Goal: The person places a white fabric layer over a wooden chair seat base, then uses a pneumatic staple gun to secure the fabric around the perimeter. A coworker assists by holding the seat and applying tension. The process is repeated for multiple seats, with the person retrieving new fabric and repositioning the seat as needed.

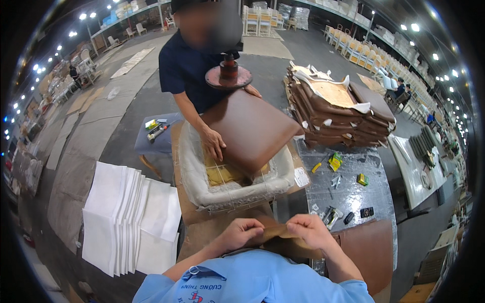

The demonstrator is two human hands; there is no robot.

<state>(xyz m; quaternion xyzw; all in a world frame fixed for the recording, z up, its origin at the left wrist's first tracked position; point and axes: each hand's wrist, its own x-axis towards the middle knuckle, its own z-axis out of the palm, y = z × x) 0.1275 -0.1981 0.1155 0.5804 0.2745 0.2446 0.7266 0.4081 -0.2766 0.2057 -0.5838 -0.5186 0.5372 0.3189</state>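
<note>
Close to my body, my left hand point(243, 235) and my right hand point(308, 231) are closed on opposite ends of a brown leather-like sheet point(277, 233) with a tan side. It stretches between my fingers and hangs down in front of my blue shirt. Just beyond stands a padded white tray-like form point(227, 197) with a yellowish inside. Across from me, a person in a dark shirt has one hand point(213, 143) on a brown padded seat point(247, 129), which is tilted over that form. The person's other hand point(252, 91) touches its far edge.
A round red press plate point(229, 77) hangs above the seat. Brown seats point(338, 108) are stacked at the right. White sheets point(126, 217) lie at the left. The plastic-covered table point(348, 194) carries small boxes, tools and another brown sheet point(369, 247). A blue-grey stool point(160, 141) holds tools.
</note>
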